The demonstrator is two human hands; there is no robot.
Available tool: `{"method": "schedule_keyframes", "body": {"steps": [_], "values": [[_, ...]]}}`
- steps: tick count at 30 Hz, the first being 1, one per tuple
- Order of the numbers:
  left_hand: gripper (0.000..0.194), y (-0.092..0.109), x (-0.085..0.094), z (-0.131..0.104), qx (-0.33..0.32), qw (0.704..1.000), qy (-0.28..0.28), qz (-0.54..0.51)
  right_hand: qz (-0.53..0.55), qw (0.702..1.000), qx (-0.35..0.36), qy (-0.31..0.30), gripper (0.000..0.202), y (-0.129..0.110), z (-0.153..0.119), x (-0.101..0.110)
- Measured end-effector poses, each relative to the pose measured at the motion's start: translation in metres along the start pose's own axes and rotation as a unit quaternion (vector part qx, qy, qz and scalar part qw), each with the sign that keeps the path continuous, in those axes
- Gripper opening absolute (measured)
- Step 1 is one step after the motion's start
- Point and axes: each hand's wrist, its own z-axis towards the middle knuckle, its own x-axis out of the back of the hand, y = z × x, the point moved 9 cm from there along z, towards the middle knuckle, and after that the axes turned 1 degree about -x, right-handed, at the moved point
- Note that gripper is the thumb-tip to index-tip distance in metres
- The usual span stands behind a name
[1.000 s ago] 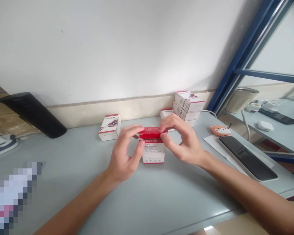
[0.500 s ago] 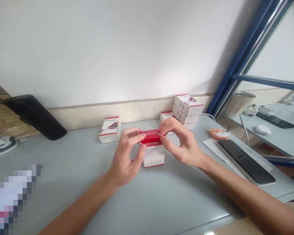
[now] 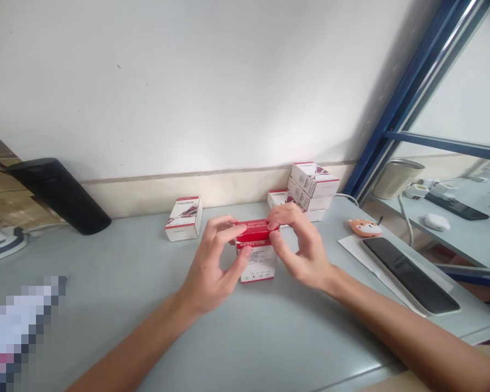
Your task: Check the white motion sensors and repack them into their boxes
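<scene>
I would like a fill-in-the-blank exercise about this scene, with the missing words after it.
The left hand and right hand touch the red top of a box printed with the English word ____.
The stacked boxes stand beyond the ____ hand.
The long cylinder is ____ in colour.
The slanting frame is mainly ____ in colour.
Missing words: DETECTOR; right; black; blue.

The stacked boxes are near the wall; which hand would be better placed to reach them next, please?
Probably the right hand: it is nearer the stacked boxes, while the left hand is across the red-topped box from them.
</scene>
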Motion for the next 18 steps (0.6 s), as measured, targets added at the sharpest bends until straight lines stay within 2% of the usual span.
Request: {"method": "schedule_keyframes", "body": {"steps": [3,6,9,11,14,16,18], "values": [[0.051,-0.002,-0.001,0.002,0.018,1.0,-0.006,-0.025,0.003,1.0,-0.016,0.01,0.009,0.001,0.002,0.002],[0.067,0.004,0.002,0.004,-0.008,0.999,0.002,-0.035,0.013,0.995,-0.091,0.04,0.006,0.017,0.005,0.015],[0.056,0.011,0.0,0.006,-0.03,0.999,-0.027,0.012,-0.071,0.985,-0.143,0.067,0.014,0.039,0.009,0.036],[0.045,0.01,-0.001,0.007,-0.008,0.998,-0.053,0.037,-0.2,0.966,-0.163,0.036,0.018,0.056,0.009,0.041],[0.039,0.01,-0.001,0.008,0.022,0.996,-0.077,0.03,-0.375,0.907,-0.186,-0.053,0.03,0.087,0.004,0.035],[0.04,0.01,-0.001,0.009,0.029,0.995,-0.089,0.027,-0.445,0.871,-0.181,-0.102,0.034,0.104,-0.001,0.026],[0.039,0.011,-0.002,0.009,0.034,0.994,-0.102,0.027,-0.479,0.853,-0.162,-0.132,0.033,0.114,-0.005,0.019]]}}
